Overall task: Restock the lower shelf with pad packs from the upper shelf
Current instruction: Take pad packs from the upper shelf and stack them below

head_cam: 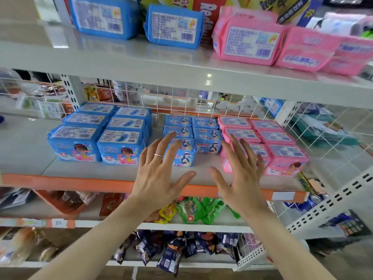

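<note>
On the upper shelf lie two blue pad packs at the left and several pink pad packs at the right. The lower shelf holds rows of large blue packs, small blue packs and pink packs. My left hand, with a ring on one finger, hovers with spread fingers in front of the small blue packs. My right hand is spread too, in front of the pink packs' left column. Neither hand holds anything.
An orange strip edges the lower shelf front. A white wire grid backs the shelf, and another grid walls its right end. Snack bags fill the shelves below. Boxes stand behind the upper packs.
</note>
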